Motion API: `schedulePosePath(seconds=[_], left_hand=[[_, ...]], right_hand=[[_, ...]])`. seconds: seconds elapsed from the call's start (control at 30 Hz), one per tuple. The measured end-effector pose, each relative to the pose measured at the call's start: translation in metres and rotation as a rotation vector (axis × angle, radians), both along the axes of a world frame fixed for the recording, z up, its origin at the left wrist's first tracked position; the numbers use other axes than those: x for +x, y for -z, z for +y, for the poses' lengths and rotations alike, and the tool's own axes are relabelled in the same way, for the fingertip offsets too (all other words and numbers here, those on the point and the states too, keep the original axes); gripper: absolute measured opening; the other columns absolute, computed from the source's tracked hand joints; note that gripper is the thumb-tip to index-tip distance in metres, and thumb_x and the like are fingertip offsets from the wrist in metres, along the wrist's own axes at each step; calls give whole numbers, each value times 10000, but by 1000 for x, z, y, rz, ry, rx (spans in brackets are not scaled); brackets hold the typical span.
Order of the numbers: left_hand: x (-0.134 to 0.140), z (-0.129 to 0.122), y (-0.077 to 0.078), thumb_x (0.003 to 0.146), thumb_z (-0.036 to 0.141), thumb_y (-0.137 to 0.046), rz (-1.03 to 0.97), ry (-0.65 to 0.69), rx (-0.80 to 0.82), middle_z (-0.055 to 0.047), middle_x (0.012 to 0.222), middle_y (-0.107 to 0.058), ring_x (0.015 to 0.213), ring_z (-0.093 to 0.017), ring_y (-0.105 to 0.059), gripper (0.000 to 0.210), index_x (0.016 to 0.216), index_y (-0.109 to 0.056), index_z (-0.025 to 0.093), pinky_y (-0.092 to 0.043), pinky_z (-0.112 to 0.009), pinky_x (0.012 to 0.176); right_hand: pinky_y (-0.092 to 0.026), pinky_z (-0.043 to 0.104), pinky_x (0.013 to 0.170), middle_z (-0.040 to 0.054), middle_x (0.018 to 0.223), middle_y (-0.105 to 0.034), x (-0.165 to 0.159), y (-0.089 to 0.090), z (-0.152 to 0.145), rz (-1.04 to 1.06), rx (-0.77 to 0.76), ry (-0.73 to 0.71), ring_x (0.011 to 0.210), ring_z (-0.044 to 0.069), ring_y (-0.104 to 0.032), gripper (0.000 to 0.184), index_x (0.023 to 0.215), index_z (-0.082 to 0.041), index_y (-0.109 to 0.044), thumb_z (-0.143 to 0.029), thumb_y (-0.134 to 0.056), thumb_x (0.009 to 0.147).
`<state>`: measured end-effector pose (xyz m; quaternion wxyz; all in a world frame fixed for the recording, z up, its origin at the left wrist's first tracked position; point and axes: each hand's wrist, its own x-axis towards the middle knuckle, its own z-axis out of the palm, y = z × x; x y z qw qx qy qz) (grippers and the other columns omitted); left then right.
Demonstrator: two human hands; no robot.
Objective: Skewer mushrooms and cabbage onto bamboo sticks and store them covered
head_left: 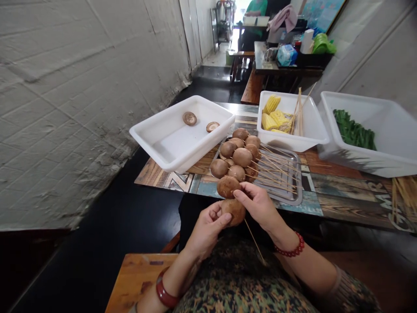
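Note:
My left hand (208, 224) is closed on a brown mushroom (235, 212), thumb on its cap. A thin wooden skewer (254, 241) sticks out below that mushroom toward my lap. Just above it, my right hand (256, 202) pinches a second mushroom (227, 187) between thumb and fingers. Whether the skewer passes through this upper one is hidden. Beyond my hands lies a metal tray (298, 198) with several skewered mushrooms (243, 157) piled at its left side, their sticks pointing right.
A white bin (169, 145) at the left holds two loose mushrooms. Another white bin (312, 134) has corn (276, 119) and skewers; a third bin (384, 161) holds green vegetables (353, 130). More skewers (404, 198) lie at the right edge. A person in green (257, 8) is far back.

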<state>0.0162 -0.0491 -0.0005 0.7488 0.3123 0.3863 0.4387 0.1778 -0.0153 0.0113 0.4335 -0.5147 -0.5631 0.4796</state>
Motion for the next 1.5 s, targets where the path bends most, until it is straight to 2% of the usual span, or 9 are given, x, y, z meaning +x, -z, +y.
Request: schedulePosePath(seconds=[0.23, 0.47, 0.63, 0.8, 0.93, 1.0, 1.13, 1.3, 1.5], left_hand=[[8, 1, 2, 696, 345, -845, -100, 41, -78, -97, 961, -713, 820, -183, -662, 405, 1025, -728, 139, -529, -286, 762], [15, 4, 7, 692, 298, -850, -164, 95, -152, -117, 1076, -714, 933, -240, -693, 413, 1050, -708, 148, -555, -379, 860], [16, 8, 4, 720, 323, -829, -172, 116, -161, -124, 1148, -689, 990, -258, -675, 430, 1096, -694, 163, -583, -407, 837], [18, 16, -2, 856, 407, -685, -173, 67, -206, -107, 1258, -648, 1067, -265, -653, 350, 1144, -668, 207, -589, -415, 842], [20, 22, -2, 826, 396, -721, -192, 2, -221, -85, 1210, -670, 1049, -264, -668, 348, 1118, -653, 219, -580, -434, 866], [20, 24, -2, 824, 397, -722, -197, -32, -215, -80, 1160, -682, 1023, -270, -676, 341, 1102, -643, 217, -582, -459, 855], [21, 26, -6, 835, 337, -711, -194, -38, -192, -90, 1134, -681, 992, -272, -682, 330, 1121, -621, 199, -580, -470, 846], [19, 26, -12, 828, 250, -707, -195, -48, -134, -95, 1148, -671, 961, -241, -682, 348, 1153, -602, 184, -583, -427, 829], [11, 25, -13, 828, 256, -700, -175, -117, -114, -97, 1157, -670, 980, -253, -678, 384, 1186, -574, 195, -582, -439, 833]], right_hand=[[-456, 252, 593, 19, 717, -657, 3, 5, 1, 64, -48, 49, 648, 151, -561, 320, 802, -153, -697, -457, -611, 859], [-473, 261, 606, 26, 713, -673, 9, 12, -1, 71, -59, 83, 652, 159, -580, 340, 784, -151, -713, -474, -625, 844], [-476, 254, 607, 21, 731, -687, 16, 13, 3, 26, -23, 57, 669, 163, -599, 326, 817, -156, -715, -454, -599, 879], [-546, 332, 796, 49, 916, -752, 26, 5, 0, -44, 78, -14, 870, 217, -677, 344, 958, -182, -750, -444, -527, 940], [-559, 401, 907, 86, 1102, -754, 49, 9, -19, -80, 94, -5, 983, 232, -703, 344, 1128, -205, -726, -413, -505, 966], [-581, 400, 873, 85, 1063, -767, 64, 16, -30, -160, 89, 12, 924, 224, -724, 324, 1112, -209, -731, -397, -509, 968], [-565, 422, 908, 89, 1038, -772, 91, 28, -40, -422, 225, 144, 952, 245, -722, 274, 1026, -210, -752, -351, -526, 959], [-581, 379, 813, 85, 964, -775, 107, 27, -37, -582, 327, 175, 874, 237, -728, 288, 1036, -214, -742, -319, -480, 979], [-504, 472, 975, 109, 1124, -737, 125, 28, -26, -827, 517, 128, 1089, 276, -649, 277, 1101, -193, -717, -258, -479, 976]])
